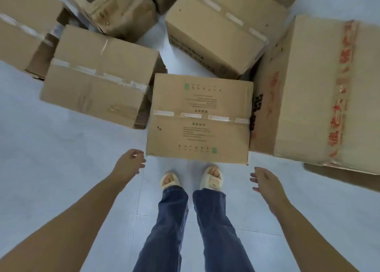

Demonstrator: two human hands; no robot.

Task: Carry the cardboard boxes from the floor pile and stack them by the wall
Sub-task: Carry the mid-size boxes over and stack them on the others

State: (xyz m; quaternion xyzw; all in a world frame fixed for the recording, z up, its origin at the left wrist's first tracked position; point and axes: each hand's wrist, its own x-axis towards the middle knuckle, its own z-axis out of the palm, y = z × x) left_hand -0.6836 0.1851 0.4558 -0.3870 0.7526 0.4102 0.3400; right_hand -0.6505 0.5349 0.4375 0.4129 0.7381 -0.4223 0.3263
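A taped cardboard box (199, 117) with small green printing lies on the floor right in front of my feet. My left hand (129, 164) hovers just off its near left corner, fingers loosely curled and empty. My right hand (267, 185) hangs a little below its near right corner, fingers relaxed, holding nothing. Neither hand touches the box. Several more boxes of the pile surround it: one with clear tape (98, 76) to the left, one tilted (220, 29) behind, a large one with red tape (316, 90) at the right.
Further boxes lie at the far left (22, 29) and at the top, one with big dark letters (111, 6). The floor (61, 148) is pale blue-grey tile. My legs in blue jeans and light slippers (211, 178) stand close to the front box.
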